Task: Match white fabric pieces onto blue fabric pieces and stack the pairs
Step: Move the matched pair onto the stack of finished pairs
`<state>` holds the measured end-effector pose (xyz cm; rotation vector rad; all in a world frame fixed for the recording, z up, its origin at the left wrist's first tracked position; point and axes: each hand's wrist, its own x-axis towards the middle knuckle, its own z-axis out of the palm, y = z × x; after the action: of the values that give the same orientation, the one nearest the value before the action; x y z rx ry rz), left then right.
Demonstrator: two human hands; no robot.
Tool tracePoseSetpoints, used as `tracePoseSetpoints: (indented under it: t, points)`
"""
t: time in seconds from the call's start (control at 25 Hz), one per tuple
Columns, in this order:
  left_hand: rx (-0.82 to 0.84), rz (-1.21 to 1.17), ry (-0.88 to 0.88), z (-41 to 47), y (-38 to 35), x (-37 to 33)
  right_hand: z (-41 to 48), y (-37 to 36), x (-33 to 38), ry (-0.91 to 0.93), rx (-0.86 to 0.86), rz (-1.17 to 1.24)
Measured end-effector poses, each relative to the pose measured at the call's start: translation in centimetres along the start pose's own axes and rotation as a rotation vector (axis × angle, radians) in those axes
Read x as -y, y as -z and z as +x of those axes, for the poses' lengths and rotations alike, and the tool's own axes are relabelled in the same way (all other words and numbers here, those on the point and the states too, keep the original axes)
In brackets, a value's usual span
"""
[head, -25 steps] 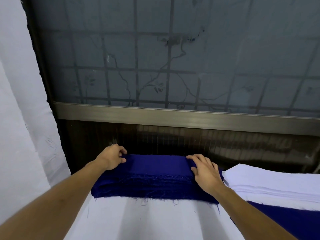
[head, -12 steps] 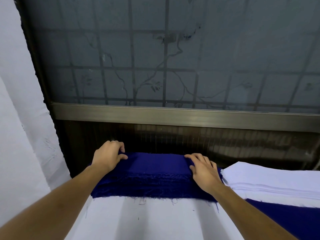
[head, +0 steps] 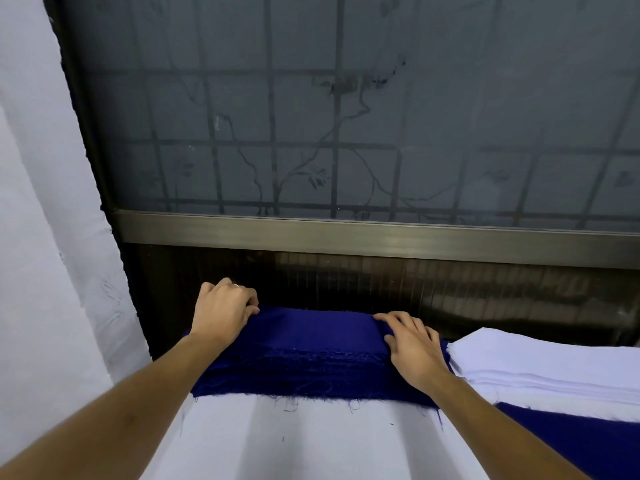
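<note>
**Mia:** Where is the blue pile [head: 304, 355]?

**Tom:** At the far side of the white table [head: 311, 445], under the window [head: 346, 133]. The white pile [head: 554, 365] sits just beside it, on the right.

**Mia:** And the hands?

**Tom:** The left hand [head: 221, 313] curls its fingers over the far left corner and grips it. The right hand [head: 412, 351] rests on the right end, fingers nearly straight and a little spread.

**Mia:** Is much done?

**Tom:** I think not. I see no white piece on a blue one, so nearly all the matching is left.

**Mia:** Which way does the blue pile lie?

**Tom:** Its long side runs left to right along the window. The frayed edge faces the person.
</note>
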<state>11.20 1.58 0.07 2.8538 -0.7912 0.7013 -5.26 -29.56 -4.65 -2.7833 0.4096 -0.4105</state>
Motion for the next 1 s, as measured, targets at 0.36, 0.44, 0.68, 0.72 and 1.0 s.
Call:
tracePoseSetpoints:
  t: [0.36,0.44,0.68,0.72,1.0]
  points:
    - [-0.047,0.057,-0.162,-0.5,1.1,0.4,0.0,-0.3,-0.2,0.0,-0.005,-0.01]
    - [-0.026,0.092,-0.224,-0.8,1.4,0.6,0.0,-0.3,-0.3,0.008,-0.005,-0.017]
    - [0.049,0.027,-0.308,-1.5,2.9,0.5,0.0,0.8,1.4,0.042,-0.047,-0.046]
    - [0.028,-0.02,-0.316,-1.8,3.4,0.2,0.0,1.1,2.3,0.075,-0.092,-0.033]
    - [-0.025,-0.121,-0.397,-3.3,8.3,-3.7,0.2,1.5,13.9,0.437,-0.146,0.184]
